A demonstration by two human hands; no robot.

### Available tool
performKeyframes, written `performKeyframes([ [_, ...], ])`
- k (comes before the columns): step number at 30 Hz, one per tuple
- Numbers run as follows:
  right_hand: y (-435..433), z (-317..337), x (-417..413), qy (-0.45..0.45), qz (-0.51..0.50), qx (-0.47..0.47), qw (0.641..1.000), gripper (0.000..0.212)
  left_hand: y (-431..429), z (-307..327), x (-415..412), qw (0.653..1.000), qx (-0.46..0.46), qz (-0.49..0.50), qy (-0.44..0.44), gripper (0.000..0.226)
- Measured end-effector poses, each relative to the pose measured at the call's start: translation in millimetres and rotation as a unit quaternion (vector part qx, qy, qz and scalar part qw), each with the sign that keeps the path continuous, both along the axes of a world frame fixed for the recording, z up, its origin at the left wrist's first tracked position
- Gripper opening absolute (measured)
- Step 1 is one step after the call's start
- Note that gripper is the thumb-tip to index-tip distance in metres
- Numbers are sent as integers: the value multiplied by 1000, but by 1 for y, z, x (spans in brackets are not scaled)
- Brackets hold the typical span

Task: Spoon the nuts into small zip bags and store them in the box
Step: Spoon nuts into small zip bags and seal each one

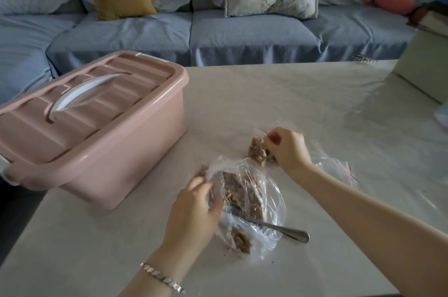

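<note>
Closest to me is the left wrist with its bracelet (162, 278), and just past it the left hand (194, 212), fingers curled round the gathered mouth of the large bag (271, 202) that holds the bulk of the nuts (242, 190). The spoon (278, 227) lies loose, bowl inside that bag and handle out on the table (291, 93); neither hand touches it. Farther out, the right hand (288, 148) pinches the top of a small zip bag (257, 150) that stands on the table, already filled with nuts, just beyond the large bag. I read this as the sealing step for one portion. The picture is soft at the fingertips, so I cannot tell whether the zip is pressed closed. The spare zip bags (337, 168) lie flat beside the right forearm. The box (97, 151) sits to the left, near the large bag, with its lid (84, 107) on. As I judge it, the next move needs the zip run shut along its whole length, then a free hand to take the lid off before the small bag can go in. The left hand would have to let go of the large bag for that, and the bag may slump and spill.
</note>
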State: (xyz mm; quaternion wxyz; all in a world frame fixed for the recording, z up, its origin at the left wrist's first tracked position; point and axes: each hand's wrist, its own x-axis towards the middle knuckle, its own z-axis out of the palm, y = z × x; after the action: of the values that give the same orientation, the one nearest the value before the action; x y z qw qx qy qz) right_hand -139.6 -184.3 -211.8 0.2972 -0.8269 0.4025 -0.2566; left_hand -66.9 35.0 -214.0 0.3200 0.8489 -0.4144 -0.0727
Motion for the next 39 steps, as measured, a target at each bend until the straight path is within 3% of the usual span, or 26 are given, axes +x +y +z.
performKeyframes([
  [3, -8, -8, -12, 71, -14, -53, 996, 12, 3, -1, 5, 999, 10, 52, 14, 25],
  [7, -19, -2, -43, 58, -36, -73, 995, 16, 0, -5, 3, 998, 18, 60, 10, 25],
  [9, -30, -5, -68, 95, -69, -75, 990, 16, -3, -6, 1, 998, 11, 59, -2, 27],
  [13, -54, -18, -116, 300, -127, 22, 945, 41, -4, -8, -2, 998, 13, 66, 6, 29],
  [15, -59, -26, -127, 348, -128, 88, 924, 54, -4, -8, -1, 998, 15, 65, 7, 29],
  [17, -61, -32, -129, 316, -134, 133, 930, 55, -2, -7, -1, 998, 18, 68, 9, 28],
  [20, -61, -32, -127, 260, -143, 164, 941, 39, 2, -7, 0, 998, 25, 64, 10, 27],
  [23, -56, -32, -128, 226, -150, 127, 954, 16, 5, -6, 2, 998, 32, 60, 17, 26],
  [26, -46, -24, -130, 159, -149, 70, 973, 8, 6, -7, 3, 997, 34, 71, 2, 22],
  [28, -36, -11, -127, 89, -138, 51, 985, 8, 4, -7, 2, 996, 4, 85, -41, 18],
  [31, -7, 13, -116, 4, -76, 55, 996, 8, -2, 9, -8, 988, -114, 56, -85, 11],
  [33, 18, 27, -106, -18, 15, 48, 999, 20, -8, 25, -17, 988, -151, -27, -34, 16],
  [37, 61, 46, -89, -13, 189, -5, 982, 47, -18, 42, -31, 959, -48, -131, 246, 52],
  [39, 73, 47, -84, -6, 231, -18, 973, 51, -19, 37, -33, 953, -55, -121, 272, 52],
])
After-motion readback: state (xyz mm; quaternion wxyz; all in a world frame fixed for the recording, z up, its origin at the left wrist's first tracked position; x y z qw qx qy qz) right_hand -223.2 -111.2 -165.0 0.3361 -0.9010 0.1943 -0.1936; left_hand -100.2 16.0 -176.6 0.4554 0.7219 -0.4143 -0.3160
